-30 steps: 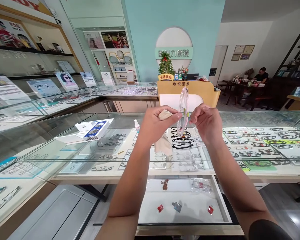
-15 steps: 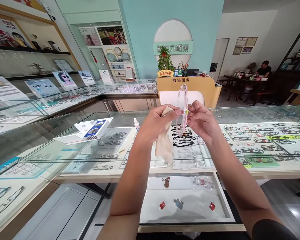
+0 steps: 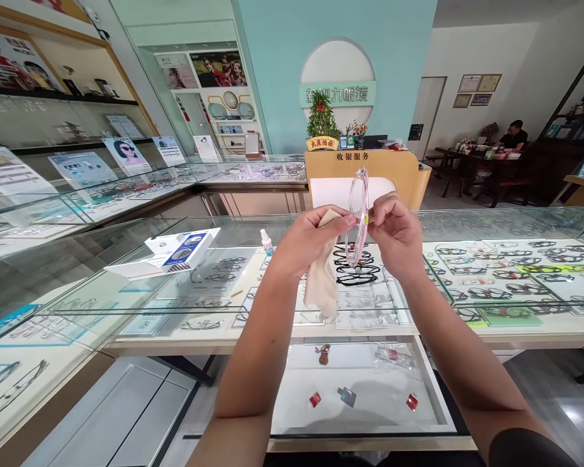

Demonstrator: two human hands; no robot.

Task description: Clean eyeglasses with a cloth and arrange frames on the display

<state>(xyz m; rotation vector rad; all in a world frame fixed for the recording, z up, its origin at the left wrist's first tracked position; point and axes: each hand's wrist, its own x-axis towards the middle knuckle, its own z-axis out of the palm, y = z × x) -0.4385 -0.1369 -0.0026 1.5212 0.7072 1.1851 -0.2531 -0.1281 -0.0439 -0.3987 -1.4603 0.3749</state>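
A pair of eyeglasses with a clear, pinkish frame is held up edge-on above the glass counter, with a small yellow-green mark at its middle. My left hand is closed, pinching the middle of the frame between thumb and fingers. A cream cleaning cloth is tucked in the same hand and hangs below it. From the other side, my right hand has its fingers curled, and its fingertips meet the frame near the mark. What exactly those fingertips grip is partly hidden.
Under my hands is a glass display counter with rows of glasses. A white spray bottle and an open white-and-blue box stand to the left. Below, an open drawer holds small packets. A person sits far right.
The eyeglasses have shifted slightly right and turned a little. My right hand's fingers, more spread before, have curled in closer at the middle of the frame. My left hand keeps its hold.
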